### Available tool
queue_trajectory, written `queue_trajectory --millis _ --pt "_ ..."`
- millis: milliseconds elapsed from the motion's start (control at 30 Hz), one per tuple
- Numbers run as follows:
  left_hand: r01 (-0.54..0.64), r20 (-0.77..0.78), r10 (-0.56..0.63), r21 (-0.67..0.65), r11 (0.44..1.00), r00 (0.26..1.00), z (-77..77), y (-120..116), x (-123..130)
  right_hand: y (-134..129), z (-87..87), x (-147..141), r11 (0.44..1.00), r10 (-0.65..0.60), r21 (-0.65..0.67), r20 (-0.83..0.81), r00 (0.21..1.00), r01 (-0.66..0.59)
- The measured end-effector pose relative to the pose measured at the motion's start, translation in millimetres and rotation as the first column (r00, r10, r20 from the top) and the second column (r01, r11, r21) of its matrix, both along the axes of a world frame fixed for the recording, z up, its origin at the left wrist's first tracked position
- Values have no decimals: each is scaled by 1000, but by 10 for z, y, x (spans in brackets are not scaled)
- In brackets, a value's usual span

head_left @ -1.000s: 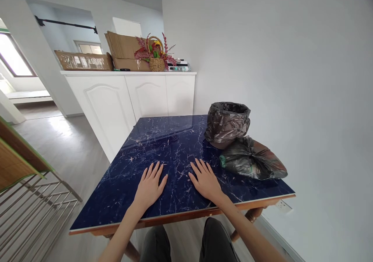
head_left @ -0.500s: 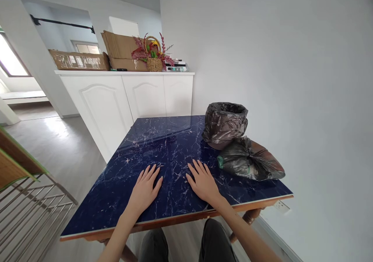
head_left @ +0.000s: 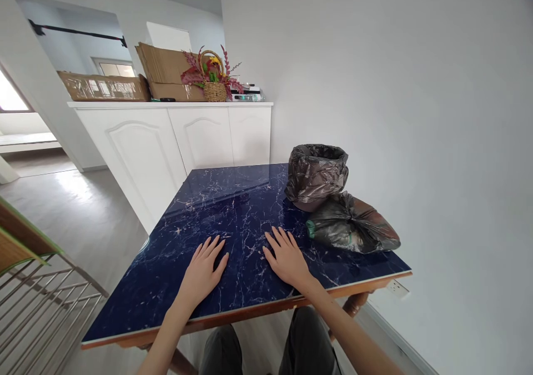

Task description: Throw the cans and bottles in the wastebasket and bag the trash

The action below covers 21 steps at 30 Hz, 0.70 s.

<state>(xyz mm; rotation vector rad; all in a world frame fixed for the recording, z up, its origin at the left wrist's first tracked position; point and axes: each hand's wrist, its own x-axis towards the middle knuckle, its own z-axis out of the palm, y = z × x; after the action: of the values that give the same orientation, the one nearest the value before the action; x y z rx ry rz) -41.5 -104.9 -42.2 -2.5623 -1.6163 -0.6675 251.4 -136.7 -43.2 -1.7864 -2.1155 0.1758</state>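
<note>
My left hand (head_left: 202,269) lies flat on the blue marble-patterned table (head_left: 233,214), its fingers stretched out and nothing in them. To its right, my right hand (head_left: 286,257) also rests palm down with fingers spread. Nearest to that hand is a tied black plastic bag (head_left: 353,228), filled and lying on its side, its contents only dimly visible. Behind the bag stands a bin lined with a black bag (head_left: 317,175), its mouth facing up; what is inside is hidden.
A white cabinet (head_left: 141,147) stands beyond the table, bearing cardboard boxes (head_left: 104,88) and a flower basket (head_left: 215,90). A grey wall (head_left: 375,86) runs along the right. A metal-barred chair (head_left: 54,291) is at the left, and a wall socket (head_left: 397,289) sits low at the right.
The view has shifted slightly, so the scene sits a little further left. Both hands keep their places on the table, and the bag and bin have not moved.
</note>
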Motion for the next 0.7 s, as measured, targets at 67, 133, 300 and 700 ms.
queue_trajectory --millis 67,133,300,700 --pt "0 0 0 0 1000 1000 0 5 -3 -1 3 1 1000 1 -1 -2 1000 -1" --pt "-2 -7 2 -3 1000 1000 2 8 -4 -4 7 2 1000 1 0 -4 1000 -1" --pt "-1 1 1 0 1000 1000 -12 25 -11 -11 14 11 1000 2 -1 -9 1000 -2" --pt "3 -4 -3 -7 1000 1000 16 42 -18 -28 60 27 1000 8 7 -27 1000 -8"
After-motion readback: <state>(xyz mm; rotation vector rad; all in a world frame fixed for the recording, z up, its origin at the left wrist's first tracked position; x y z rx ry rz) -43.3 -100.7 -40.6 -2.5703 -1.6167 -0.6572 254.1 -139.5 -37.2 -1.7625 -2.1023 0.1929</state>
